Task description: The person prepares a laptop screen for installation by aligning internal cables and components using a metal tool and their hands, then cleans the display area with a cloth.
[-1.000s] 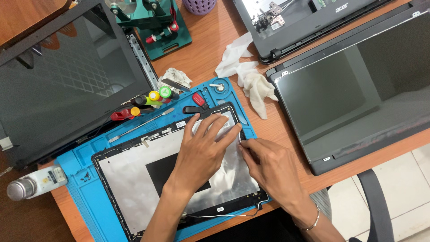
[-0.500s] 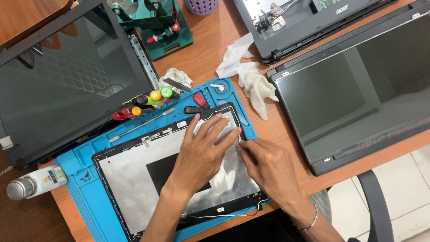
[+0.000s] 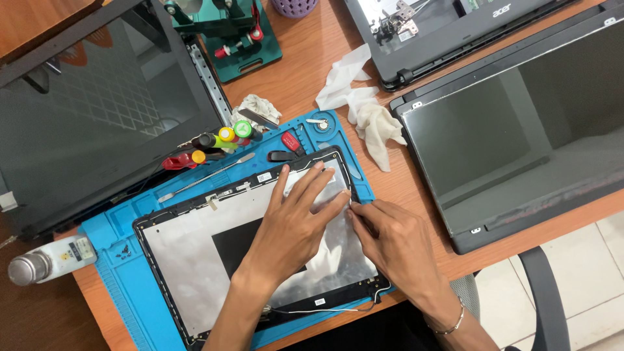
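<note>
A laptop lid back cover (image 3: 188, 250), silver inside with a black rectangle at its middle, lies face up on a blue work mat (image 3: 110, 273). My left hand (image 3: 296, 221) lies flat on the cover's right half, fingers spread and pressing on the silver foil. My right hand (image 3: 393, 244) rests at the cover's right edge, its fingertips pinched at the foil's edge next to the left hand's fingers. A thin wire (image 3: 325, 311) runs along the cover's near edge.
A loose screen panel (image 3: 520, 123) lies at the right and another (image 3: 84, 117) at the left. White cloths (image 3: 364, 104) sit between the mat and the right panel. Screwdrivers with coloured caps (image 3: 218, 140), a metal pry tool (image 3: 201, 179), a white bottle (image 3: 49, 263), a green jig (image 3: 234, 32) and an open laptop base (image 3: 429, 32) lie around.
Both hands stay on the cover's right half. The left hand's fingers have shifted slightly on the foil; nothing else has moved.
</note>
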